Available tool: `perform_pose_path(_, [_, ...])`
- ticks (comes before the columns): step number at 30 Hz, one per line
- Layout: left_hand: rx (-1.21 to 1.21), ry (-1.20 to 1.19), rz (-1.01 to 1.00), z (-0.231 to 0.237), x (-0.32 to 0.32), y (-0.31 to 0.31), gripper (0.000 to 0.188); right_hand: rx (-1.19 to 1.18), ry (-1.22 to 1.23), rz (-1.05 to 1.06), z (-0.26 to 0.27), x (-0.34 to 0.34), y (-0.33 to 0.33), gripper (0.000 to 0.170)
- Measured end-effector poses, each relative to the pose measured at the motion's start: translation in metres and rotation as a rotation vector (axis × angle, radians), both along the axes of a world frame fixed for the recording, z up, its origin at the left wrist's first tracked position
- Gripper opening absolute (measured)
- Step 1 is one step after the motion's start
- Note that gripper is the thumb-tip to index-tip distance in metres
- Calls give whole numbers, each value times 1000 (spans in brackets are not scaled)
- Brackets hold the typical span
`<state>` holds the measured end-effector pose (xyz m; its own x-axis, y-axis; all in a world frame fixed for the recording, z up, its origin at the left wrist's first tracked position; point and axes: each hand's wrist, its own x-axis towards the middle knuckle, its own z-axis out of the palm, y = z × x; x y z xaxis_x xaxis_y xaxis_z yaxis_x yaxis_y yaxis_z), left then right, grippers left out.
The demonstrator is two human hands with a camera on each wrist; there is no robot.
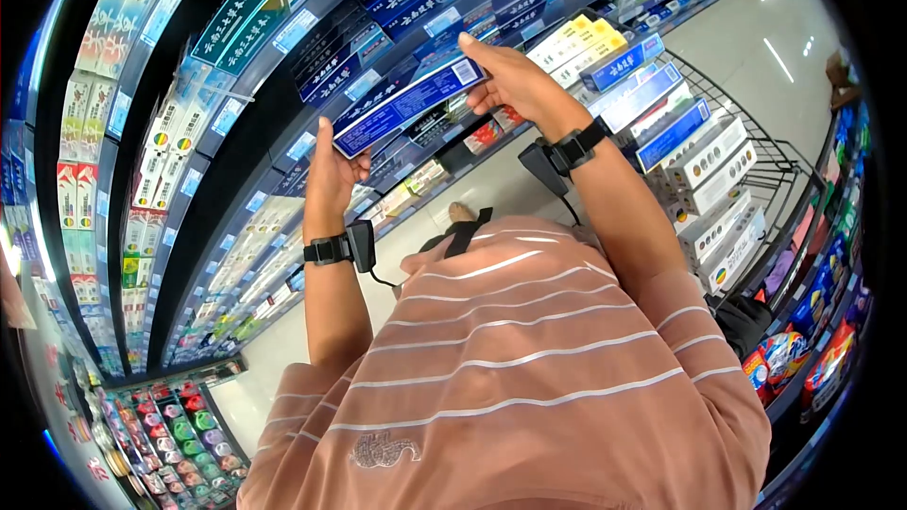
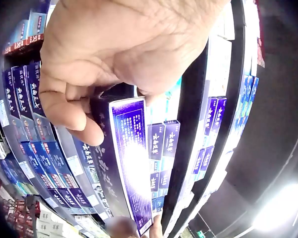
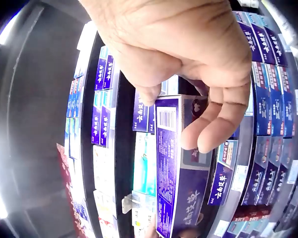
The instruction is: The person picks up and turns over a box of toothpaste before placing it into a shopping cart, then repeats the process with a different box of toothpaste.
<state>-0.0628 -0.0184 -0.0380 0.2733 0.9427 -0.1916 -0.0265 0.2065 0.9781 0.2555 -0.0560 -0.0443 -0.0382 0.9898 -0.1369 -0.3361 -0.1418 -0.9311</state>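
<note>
A long blue toothpaste box point(image 1: 411, 111) with white print is held out in front of the body, one hand at each end. My left hand point(image 1: 331, 170) grips its near-left end, thumb on one side and fingers curled on the other. At the opposite end my right hand point(image 1: 518, 83) pinches the box beside its barcode. The left wrist view shows the box point(image 2: 131, 163) running away from the left hand point(image 2: 114, 54), glare on its printed side. In the right wrist view the right hand point(image 3: 188, 59) holds the barcode end of the box point(image 3: 170, 163).
Shelves of toothpaste boxes point(image 1: 250, 24) with price tags curve along the front and left. A wire cart point(image 1: 784, 170) stands to the right, stacked with white boxes point(image 1: 713, 175) and blue boxes point(image 1: 673, 135). Bagged goods point(image 1: 779, 359) line the far right; bright tiled floor point(image 1: 756, 47) lies behind the cart.
</note>
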Motion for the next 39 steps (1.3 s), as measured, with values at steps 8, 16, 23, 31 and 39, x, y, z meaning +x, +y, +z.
perform_pose_path(8, [-40,-19,50,-2,-7,21,62,-99,-27,57,8,-7,25,83])
perform_pose_path(16, [-22,2,96,8,-42,34,46,-22,4,77,10,-34,57,63])
perform_pose_path(23, [77,6,121,4,-82,59,54,108,-6,161,6,-67,98,58])
perform_pose_path(31, [152,36,138,8,-98,78,60,152,-63,117,4,-92,124,63])
perform_pose_path(39, [290,121,208,-1,-101,92,58,130,-179,91,6,-105,139,62])
